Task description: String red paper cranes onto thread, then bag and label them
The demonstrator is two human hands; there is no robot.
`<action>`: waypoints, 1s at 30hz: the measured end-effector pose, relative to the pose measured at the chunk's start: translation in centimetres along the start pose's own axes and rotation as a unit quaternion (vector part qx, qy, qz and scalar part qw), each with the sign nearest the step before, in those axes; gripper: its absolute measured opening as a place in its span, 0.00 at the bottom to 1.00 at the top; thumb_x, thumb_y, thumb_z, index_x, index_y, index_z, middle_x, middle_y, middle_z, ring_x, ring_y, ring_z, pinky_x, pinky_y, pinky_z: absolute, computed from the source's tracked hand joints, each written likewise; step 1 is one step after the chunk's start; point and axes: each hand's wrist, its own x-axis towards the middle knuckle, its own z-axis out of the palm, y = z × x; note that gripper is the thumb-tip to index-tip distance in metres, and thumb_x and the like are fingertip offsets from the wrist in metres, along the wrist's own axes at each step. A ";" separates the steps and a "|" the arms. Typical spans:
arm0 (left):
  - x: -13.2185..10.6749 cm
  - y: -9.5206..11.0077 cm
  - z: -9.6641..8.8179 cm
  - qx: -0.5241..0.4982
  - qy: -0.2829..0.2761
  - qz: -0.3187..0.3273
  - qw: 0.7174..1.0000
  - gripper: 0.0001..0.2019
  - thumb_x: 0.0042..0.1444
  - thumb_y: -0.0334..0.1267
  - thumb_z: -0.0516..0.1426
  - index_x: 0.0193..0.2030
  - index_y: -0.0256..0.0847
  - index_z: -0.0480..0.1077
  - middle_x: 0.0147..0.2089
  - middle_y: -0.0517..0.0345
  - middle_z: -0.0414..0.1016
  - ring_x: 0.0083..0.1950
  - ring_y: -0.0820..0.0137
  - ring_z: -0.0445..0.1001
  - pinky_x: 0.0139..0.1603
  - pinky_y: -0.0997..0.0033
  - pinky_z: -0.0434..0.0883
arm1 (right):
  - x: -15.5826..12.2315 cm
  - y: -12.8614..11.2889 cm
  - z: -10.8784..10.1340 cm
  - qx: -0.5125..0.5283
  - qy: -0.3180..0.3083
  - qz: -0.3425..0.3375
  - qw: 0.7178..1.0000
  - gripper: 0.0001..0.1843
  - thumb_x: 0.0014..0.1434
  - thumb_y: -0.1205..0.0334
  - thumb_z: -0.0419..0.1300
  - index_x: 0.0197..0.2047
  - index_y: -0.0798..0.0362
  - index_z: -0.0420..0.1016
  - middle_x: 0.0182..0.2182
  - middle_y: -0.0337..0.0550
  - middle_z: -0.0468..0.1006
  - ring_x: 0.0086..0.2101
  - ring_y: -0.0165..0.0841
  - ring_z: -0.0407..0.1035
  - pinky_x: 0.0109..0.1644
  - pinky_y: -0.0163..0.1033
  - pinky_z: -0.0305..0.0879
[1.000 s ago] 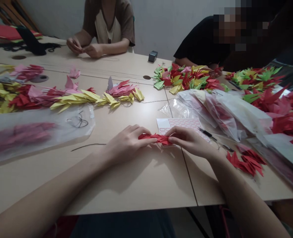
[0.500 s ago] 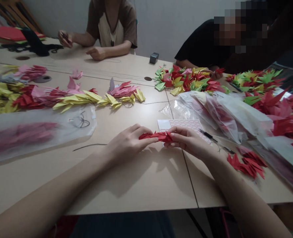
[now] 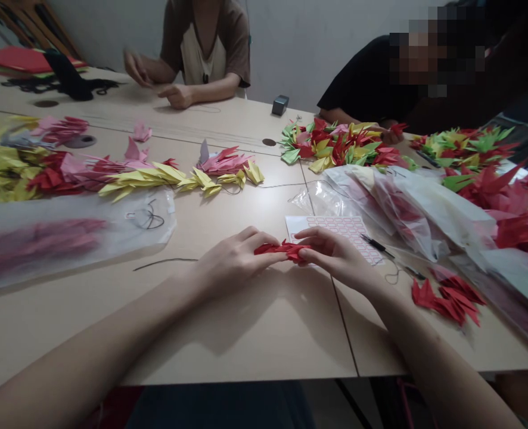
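A short stack of folded red paper cranes [image 3: 286,249] is held just above the table in front of me. My left hand [image 3: 235,256] grips its left end between thumb and fingers. At the right end, my right hand [image 3: 333,253] has its thumb against the cranes, with the fingers curved behind and above. A dark cord [image 3: 163,261] runs out on the table from beneath my left hand. Beyond my right hand lies a sheet of red-outlined labels [image 3: 335,224]. More red paper cranes [image 3: 449,301] rest beside my right forearm.
A black pen-like tool [image 3: 378,245] lies right of the labels. Clear bags [image 3: 157,214] with strung cranes flank both sides. Yellow cranes [image 3: 145,177] and a multicoloured pile [image 3: 339,143] lie farther back. Two people sit across, one in a brown-sleeved shirt [image 3: 204,50].
My right fingers have lifted and loosened a little from the cranes' right end, while the thumb stays on it. The view has shifted slightly. The hand of the person opposite has moved.
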 end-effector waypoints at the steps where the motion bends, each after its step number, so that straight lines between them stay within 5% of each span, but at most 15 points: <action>1: 0.0 0.0 0.1 0.000 -0.011 0.000 1.000 0.16 0.61 0.29 0.52 0.55 0.41 0.69 0.48 0.50 0.73 0.47 0.68 0.67 0.47 0.67 0.72 | 0.0 0.1 0.0 -0.022 -0.002 -0.001 1.000 0.18 0.56 0.54 0.61 0.47 0.52 0.68 0.34 0.42 0.78 0.35 0.31 0.73 0.41 0.41 0.70; 5: -0.2 0.1 0.8 -0.005 -0.045 -0.011 0.999 0.15 0.62 0.30 0.51 0.54 0.44 0.70 0.47 0.52 0.74 0.46 0.68 0.70 0.47 0.65 0.71 | 0.0 -0.1 0.2 -0.185 0.005 -0.011 0.983 0.12 0.58 0.55 0.58 0.42 0.53 0.71 0.34 0.43 0.77 0.34 0.32 0.71 0.38 0.40 0.67; 10: 0.2 0.6 -0.1 -0.049 -0.109 -0.058 0.991 0.16 0.59 0.38 0.55 0.54 0.41 0.68 0.49 0.51 0.75 0.48 0.63 0.72 0.49 0.60 0.69 | 0.0 -0.5 0.5 -0.381 0.022 -0.110 0.918 0.05 0.58 0.62 0.56 0.34 0.52 0.73 0.34 0.45 0.75 0.39 0.36 0.68 0.43 0.44 0.65; 13: 0.5 0.8 -1.2 -0.091 -0.129 -0.097 0.983 0.24 0.56 0.44 0.58 0.57 0.35 0.64 0.49 0.48 0.75 0.48 0.61 0.73 0.49 0.60 0.69 | 0.0 -0.3 0.4 -0.390 0.020 -0.143 0.909 0.06 0.58 0.63 0.56 0.36 0.52 0.74 0.39 0.49 0.74 0.43 0.38 0.68 0.48 0.46 0.65; 16: 0.4 0.9 -1.7 -0.085 -0.125 -0.115 0.982 0.23 0.55 0.43 0.58 0.56 0.38 0.65 0.48 0.51 0.76 0.47 0.62 0.73 0.49 0.60 0.68 | 0.0 -0.4 0.2 -0.375 0.001 -0.100 0.922 0.08 0.59 0.62 0.55 0.39 0.53 0.74 0.35 0.47 0.74 0.38 0.36 0.69 0.42 0.44 0.67; 21: 0.1 0.6 -0.8 -0.042 -0.132 -0.070 0.988 0.15 0.58 0.39 0.55 0.53 0.45 0.69 0.48 0.55 0.75 0.47 0.64 0.72 0.50 0.60 0.66 | -0.3 -1.0 -0.6 -0.350 -0.042 -0.070 0.933 0.11 0.59 0.58 0.57 0.41 0.53 0.75 0.37 0.47 0.74 0.38 0.34 0.70 0.42 0.41 0.66; 30: -0.2 0.0 0.2 -0.010 -0.110 -0.026 0.994 0.11 0.61 0.35 0.53 0.49 0.42 0.71 0.44 0.54 0.76 0.44 0.66 0.72 0.45 0.62 0.69 | -0.7 -1.7 -1.6 -0.338 -0.100 -0.036 0.935 0.10 0.57 0.57 0.59 0.39 0.52 0.77 0.37 0.45 0.73 0.37 0.33 0.69 0.40 0.38 0.65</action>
